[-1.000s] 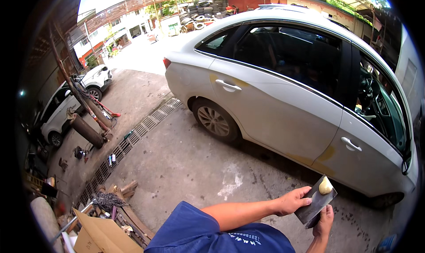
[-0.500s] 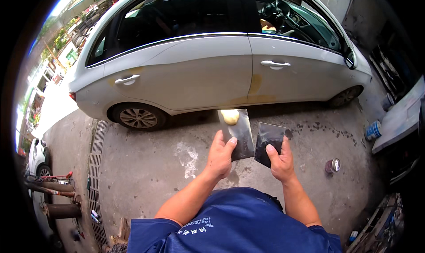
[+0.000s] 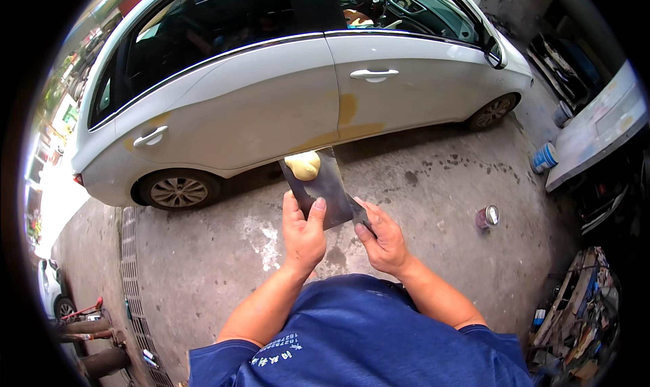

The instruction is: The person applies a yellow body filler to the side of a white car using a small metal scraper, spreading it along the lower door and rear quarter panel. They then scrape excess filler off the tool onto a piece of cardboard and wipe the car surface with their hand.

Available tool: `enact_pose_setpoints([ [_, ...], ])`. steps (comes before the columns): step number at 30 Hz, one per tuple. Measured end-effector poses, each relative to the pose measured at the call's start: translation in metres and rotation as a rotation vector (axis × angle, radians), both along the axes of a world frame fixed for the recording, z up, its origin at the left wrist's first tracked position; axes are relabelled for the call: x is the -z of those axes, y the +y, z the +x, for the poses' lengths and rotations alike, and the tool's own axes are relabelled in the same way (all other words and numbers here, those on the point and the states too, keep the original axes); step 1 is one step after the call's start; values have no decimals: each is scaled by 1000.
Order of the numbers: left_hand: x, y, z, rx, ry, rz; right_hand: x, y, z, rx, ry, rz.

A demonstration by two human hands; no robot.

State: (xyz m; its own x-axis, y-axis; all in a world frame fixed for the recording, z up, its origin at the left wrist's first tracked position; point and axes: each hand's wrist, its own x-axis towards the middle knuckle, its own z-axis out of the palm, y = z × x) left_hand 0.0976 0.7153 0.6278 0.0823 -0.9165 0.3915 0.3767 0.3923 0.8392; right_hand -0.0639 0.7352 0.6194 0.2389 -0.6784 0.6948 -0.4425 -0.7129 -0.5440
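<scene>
A flat dark rectangular putty board (image 3: 336,207) is gripped by my left hand (image 3: 302,241), thumb on top and fingers beneath. Near its far end sits a rounded lump of pale yellow putty (image 3: 305,165). My right hand (image 3: 387,241) pinches a smaller dark putty spreader (image 3: 360,213), tilted so that it shows nearly edge-on. The spreader meets the board's right edge in the picture; whether they touch, I cannot tell. Beyond both hands stands a white car (image 3: 257,109), with yellowish patches (image 3: 349,116) low on its doors around the seam.
On the concrete floor to the right stand a small tin (image 3: 487,216) and a blue-and-white bucket (image 3: 544,158), beside a leaning pale panel (image 3: 602,130). Scrap is piled (image 3: 575,319) at lower right. A drain grate (image 3: 130,265) runs along the left, near red-handled equipment (image 3: 91,309).
My right hand has moved in toward the left, turning the spreader from face-up to nearly edge-on at the board. The board has tilted, and the view has shifted to the right.
</scene>
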Motion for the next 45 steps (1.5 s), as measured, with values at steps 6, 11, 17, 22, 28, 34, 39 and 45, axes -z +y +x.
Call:
enact_pose_setpoints([
  [6, -1, 2, -10, 10, 6, 43, -39, -2, 8, -20, -204, 178],
  [11, 6, -2, -10, -51, -66, 2, -24, -9, 11, 2, -136, 4],
  [17, -2, -11, -2, -18, -14, -25, -12, -6, 10, -13, -100, 60],
  [22, -35, -20, 4, 38, 61, -61, -3, -7, 2, 91, -132, 190],
  [28, -13, -22, -1, 192, 264, 224, -33, -16, -11, -229, -579, 389],
  [34, -9, -26, -21, 171, 306, 212, -23, -15, 2, -149, -410, 270],
  [39, -12, -33, -16, 206, 355, 205, -4, -11, -3, -217, -551, 434],
  [45, -19, -38, -24, 182, 373, 215, -4, -15, 3, -221, -627, 387],
])
